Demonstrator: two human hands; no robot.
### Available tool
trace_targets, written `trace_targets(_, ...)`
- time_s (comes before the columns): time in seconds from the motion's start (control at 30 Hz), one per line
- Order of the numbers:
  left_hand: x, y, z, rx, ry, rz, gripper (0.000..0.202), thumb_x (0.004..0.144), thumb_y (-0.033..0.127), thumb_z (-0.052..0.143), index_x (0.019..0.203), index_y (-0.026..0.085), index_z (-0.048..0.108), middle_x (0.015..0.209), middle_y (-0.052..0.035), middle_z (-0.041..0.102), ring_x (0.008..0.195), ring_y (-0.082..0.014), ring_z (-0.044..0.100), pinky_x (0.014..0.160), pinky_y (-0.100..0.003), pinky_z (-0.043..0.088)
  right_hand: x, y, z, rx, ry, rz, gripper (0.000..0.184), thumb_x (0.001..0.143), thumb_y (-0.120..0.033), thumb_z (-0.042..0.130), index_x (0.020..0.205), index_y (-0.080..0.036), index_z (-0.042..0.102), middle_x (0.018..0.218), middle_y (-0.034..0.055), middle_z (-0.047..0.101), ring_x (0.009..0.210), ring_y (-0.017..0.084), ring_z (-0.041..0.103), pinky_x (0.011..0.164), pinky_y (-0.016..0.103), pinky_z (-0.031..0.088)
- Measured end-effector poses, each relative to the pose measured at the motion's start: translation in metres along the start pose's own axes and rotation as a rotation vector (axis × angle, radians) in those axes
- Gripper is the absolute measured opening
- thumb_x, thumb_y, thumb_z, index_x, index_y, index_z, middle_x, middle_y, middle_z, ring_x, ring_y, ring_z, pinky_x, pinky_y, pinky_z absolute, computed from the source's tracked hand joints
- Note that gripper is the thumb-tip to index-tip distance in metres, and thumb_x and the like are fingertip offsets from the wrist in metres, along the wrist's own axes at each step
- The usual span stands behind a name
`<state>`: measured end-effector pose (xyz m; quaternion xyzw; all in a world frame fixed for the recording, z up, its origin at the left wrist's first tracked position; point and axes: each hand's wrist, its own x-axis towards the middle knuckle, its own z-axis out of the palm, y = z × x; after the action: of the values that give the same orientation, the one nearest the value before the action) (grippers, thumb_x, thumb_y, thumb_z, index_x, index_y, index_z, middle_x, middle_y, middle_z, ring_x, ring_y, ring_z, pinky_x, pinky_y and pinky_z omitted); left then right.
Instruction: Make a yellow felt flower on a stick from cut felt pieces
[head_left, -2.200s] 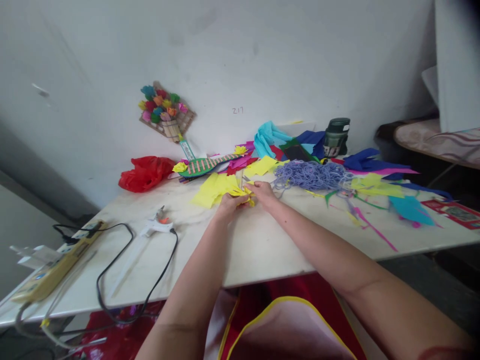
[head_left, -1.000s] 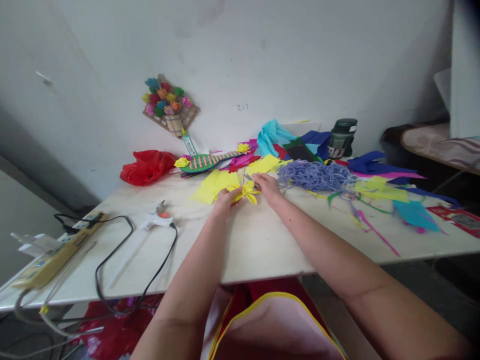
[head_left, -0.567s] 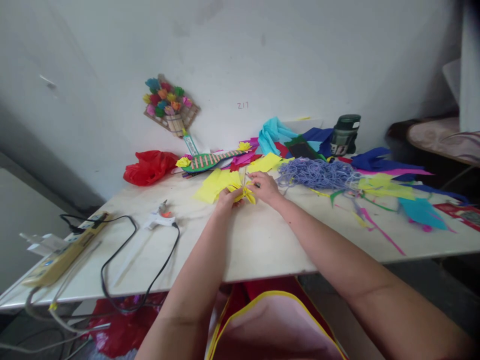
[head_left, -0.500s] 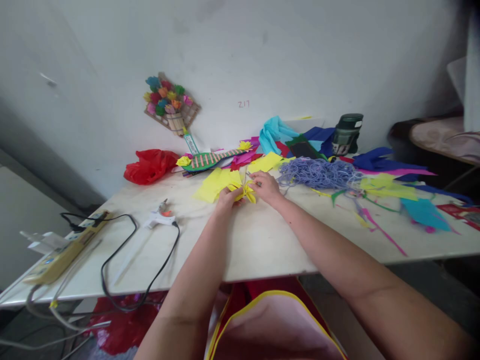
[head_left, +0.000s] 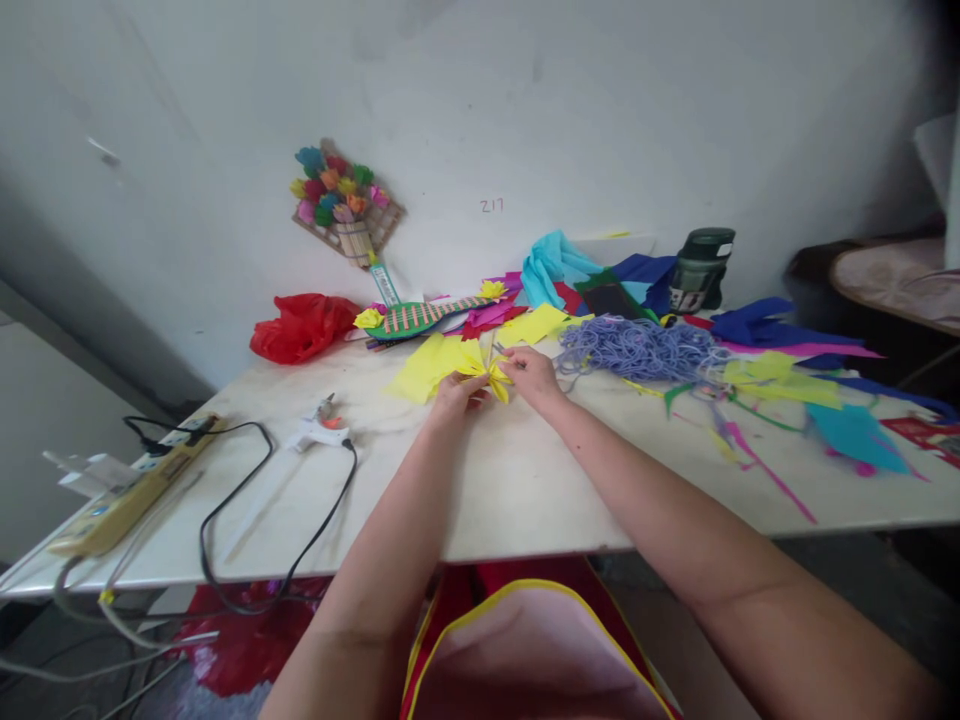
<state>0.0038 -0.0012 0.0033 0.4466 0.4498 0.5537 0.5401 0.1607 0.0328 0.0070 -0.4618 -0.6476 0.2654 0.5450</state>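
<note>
A yellow crepe-paper flower (head_left: 496,384) with spread, pleated petals is held just over the table, between both hands. My left hand (head_left: 454,398) pinches its left side, thumb on top and fingers curled beneath. At the flower's right edge, my right hand (head_left: 532,374) is closed in a pinch, and a thin pale strip or stick shows by its fingertips; its exact kind is too small to tell. Flat yellow paper sheets (head_left: 426,368) lie just behind and left of my left hand.
To the left lie a white glue gun (head_left: 319,432) with a black cord and a yellow power strip (head_left: 139,485). Tangled purple yarn (head_left: 641,348) sits right of my hands. Behind are a red plastic bag (head_left: 300,328), a green decorated craft (head_left: 420,318) and a dark green bottle (head_left: 701,270).
The yellow petals now look more fanned out at the left hand's fingertips. Both hands stay in nearly the same place, and the camera view has shifted slightly.
</note>
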Motion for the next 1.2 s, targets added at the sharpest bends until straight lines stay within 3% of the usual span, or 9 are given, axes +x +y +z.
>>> trace_targets(0.37, 0.002, -0.002, -0.004, 0.093, 0.059, -0.006, 0.025, 0.059, 0.030, 0.080, 0.075, 0.015, 0.067, 0.066, -0.0032, 0.068, 0.046, -0.0088, 0.051, 0.043, -0.023, 0.030, -0.001, 0.001, 0.000, -0.012, 0.007, 0.037, 0.022, 0.073, -0.024, 0.069, 0.053, -0.024, 0.059, 0.099, 0.0043, 0.076, 0.099, 0.023, 0.068, 0.101, 0.040, 0.051)
trace_targets(0.6, -0.001, -0.003, -0.005, 0.132, 0.046, 0.004, 0.027, 0.061, 0.032, 0.083, 0.079, 0.017, 0.069, 0.067, -0.0021, 0.068, 0.058, -0.0148, 0.061, 0.050, -0.024, 0.043, -0.001, 0.003, -0.001, -0.030, -0.012, 0.099, 0.024, 0.070, -0.022, 0.069, 0.049, -0.024, 0.057, 0.099, 0.0033, 0.077, 0.096, 0.023, 0.069, 0.100, 0.041, 0.051)
trace_targets(0.73, -0.002, -0.003, -0.002, 0.114, 0.025, 0.001, 0.025, 0.061, 0.032, 0.083, 0.077, 0.018, 0.070, 0.070, -0.0026, 0.070, 0.060, -0.0158, 0.062, 0.053, -0.026, 0.047, -0.001, 0.000, -0.001, 0.035, 0.018, 0.147, 0.008, 0.071, -0.018, 0.064, 0.069, -0.024, 0.069, 0.093, 0.0020, 0.077, 0.093, 0.022, 0.069, 0.098, 0.040, 0.053)
trace_targets(0.87, -0.004, -0.001, 0.000, 0.100, -0.036, -0.022, 0.025, 0.058, 0.029, 0.082, 0.079, 0.018, 0.073, 0.070, -0.0021, 0.070, 0.060, -0.0157, 0.063, 0.057, -0.027, 0.049, -0.001, -0.003, -0.002, 0.102, -0.005, 0.129, 0.013, 0.070, -0.018, 0.064, 0.078, -0.024, 0.072, 0.083, -0.0007, 0.074, 0.087, 0.020, 0.068, 0.095, 0.038, 0.053)
trace_targets(1.2, -0.001, -0.001, -0.002, 0.055, -0.093, -0.086, 0.022, 0.057, 0.025, 0.082, 0.069, 0.019, 0.065, 0.056, 0.0026, 0.059, 0.048, -0.0105, 0.050, 0.048, -0.023, 0.036, 0.003, -0.011, -0.011, 0.169, -0.061, 0.104, 0.010, 0.065, -0.015, 0.068, 0.067, -0.023, 0.065, 0.072, -0.0017, 0.071, 0.076, 0.018, 0.066, 0.086, 0.035, 0.054)
